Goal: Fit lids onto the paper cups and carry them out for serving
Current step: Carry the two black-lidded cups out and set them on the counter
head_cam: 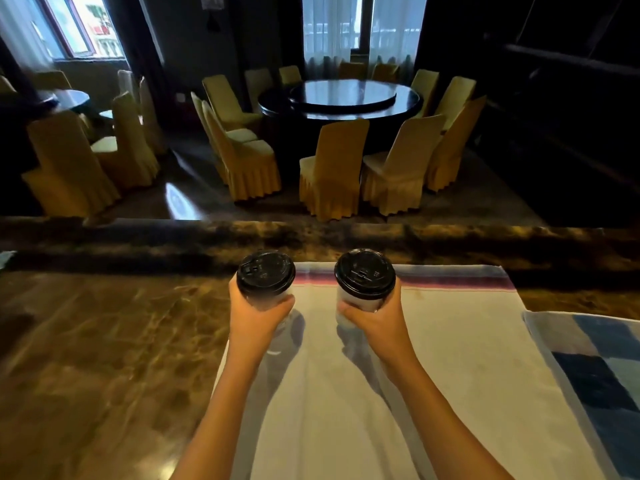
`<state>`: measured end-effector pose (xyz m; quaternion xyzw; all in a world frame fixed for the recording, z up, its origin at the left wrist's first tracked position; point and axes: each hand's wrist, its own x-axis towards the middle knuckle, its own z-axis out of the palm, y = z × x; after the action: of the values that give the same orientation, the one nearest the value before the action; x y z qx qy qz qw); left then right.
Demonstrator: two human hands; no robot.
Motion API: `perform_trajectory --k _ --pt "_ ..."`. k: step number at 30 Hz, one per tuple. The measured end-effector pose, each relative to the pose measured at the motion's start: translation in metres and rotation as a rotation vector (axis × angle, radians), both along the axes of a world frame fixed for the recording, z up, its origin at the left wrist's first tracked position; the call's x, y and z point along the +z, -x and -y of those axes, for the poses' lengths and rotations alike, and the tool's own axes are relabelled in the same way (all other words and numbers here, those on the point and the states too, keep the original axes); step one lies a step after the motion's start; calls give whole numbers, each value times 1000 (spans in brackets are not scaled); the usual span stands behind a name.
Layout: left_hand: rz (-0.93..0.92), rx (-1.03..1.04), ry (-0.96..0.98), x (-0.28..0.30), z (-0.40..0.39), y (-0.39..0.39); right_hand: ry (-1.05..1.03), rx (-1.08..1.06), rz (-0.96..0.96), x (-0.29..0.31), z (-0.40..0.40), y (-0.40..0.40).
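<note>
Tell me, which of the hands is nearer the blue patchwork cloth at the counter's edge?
Right. The right hand, holding a lidded cup, is on the side where the blue patchwork cloth lies. The left hand, gripping the other cup, is farther away, across the white cloth.

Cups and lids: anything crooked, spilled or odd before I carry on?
Nothing stands out. Both black lids sit flat on the left cup and right cup, each upright in a hand's grip above the cloth, which shows no spill.
</note>
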<state>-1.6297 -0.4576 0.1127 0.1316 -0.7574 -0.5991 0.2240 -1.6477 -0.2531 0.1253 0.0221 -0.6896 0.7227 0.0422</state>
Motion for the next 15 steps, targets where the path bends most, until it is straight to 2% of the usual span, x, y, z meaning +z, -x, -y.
perform_trajectory --k 8,15 --pt "38 -16 -33 -17 19 31 -51 -36 133 -16 31 30" --pt "57 -5 -39 -31 26 33 -68 -37 139 -26 38 39"
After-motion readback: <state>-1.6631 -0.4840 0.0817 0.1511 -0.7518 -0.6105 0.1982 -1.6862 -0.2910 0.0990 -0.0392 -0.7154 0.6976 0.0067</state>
